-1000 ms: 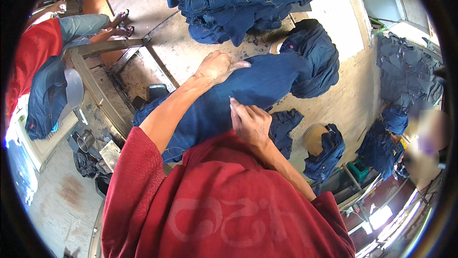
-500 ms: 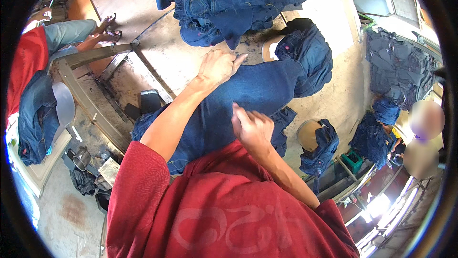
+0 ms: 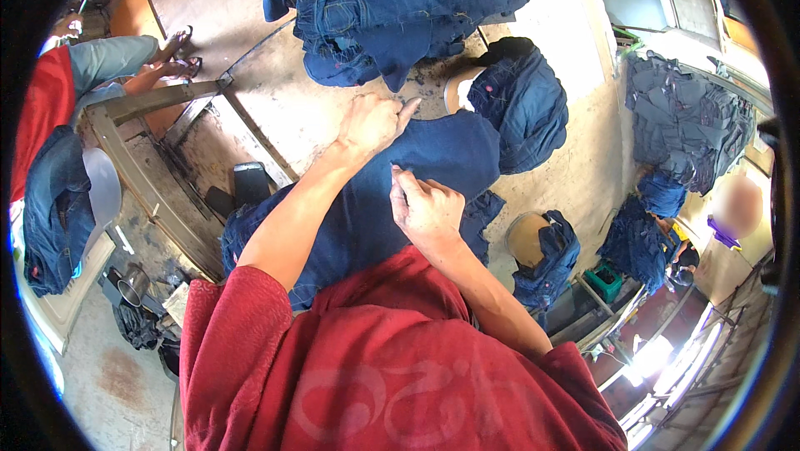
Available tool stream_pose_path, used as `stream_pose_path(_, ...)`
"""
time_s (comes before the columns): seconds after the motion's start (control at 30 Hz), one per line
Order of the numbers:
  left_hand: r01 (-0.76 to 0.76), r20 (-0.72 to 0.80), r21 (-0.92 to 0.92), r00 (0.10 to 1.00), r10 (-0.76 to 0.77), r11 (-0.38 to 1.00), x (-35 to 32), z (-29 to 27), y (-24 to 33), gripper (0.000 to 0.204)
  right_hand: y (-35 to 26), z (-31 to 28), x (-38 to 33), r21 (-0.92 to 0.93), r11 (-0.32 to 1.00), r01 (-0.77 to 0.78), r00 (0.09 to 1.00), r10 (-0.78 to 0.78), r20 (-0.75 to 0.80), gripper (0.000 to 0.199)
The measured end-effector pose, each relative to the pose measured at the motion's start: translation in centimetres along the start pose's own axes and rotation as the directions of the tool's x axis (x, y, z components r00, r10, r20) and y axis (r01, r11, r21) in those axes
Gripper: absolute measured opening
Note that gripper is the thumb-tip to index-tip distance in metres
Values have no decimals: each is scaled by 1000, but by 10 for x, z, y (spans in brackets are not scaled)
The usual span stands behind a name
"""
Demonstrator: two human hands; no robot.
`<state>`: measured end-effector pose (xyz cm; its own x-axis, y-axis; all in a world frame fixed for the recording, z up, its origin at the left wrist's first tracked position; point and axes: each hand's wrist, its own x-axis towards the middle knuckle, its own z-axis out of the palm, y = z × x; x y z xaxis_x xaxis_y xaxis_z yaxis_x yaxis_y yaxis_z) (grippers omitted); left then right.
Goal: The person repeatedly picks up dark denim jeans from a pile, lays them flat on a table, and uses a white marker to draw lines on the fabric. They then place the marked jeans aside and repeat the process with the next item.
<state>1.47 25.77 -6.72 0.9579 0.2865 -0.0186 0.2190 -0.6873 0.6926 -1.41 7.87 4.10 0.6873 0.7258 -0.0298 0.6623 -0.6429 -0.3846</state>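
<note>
A dark blue pair of jeans (image 3: 442,147) lies stretched across in front of me, with a faded patch along its leg. My left hand (image 3: 371,126) is curled at the far edge of the denim, thumb stuck out to the right, its fingers closed on the cloth. Nearer to me, my right hand (image 3: 427,207) is closed over the same leg. Its fingertips are pinched together against the fabric, and whatever they hold is too small or hidden to name.
Stacked jeans (image 3: 400,13) sit just beyond my hands, and a bundled pair (image 3: 525,105) hangs at the right. A wooden frame (image 3: 154,105) stands to the left, near a person in a red top (image 3: 50,105). Grey garments (image 3: 687,117) are piled far right; a green crate (image 3: 602,282) lies below.
My right hand has shifted slightly left and upward over the denim, its fingers drawn tighter. My left hand stays at the far edge. The whole view has moved a little.
</note>
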Motion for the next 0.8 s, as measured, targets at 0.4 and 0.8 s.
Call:
stream_pose_path(0.4,-1,-1,29,1000,1,1000,-2,3,-2,59,4,-1,1,78,997,15,998,-10,-56,25)
stream_pose_path(0.8,-21,-33,35,999,22,999,-2,5,-3,60,1,-14,-6,155,987,-50,998,54,-23,23)
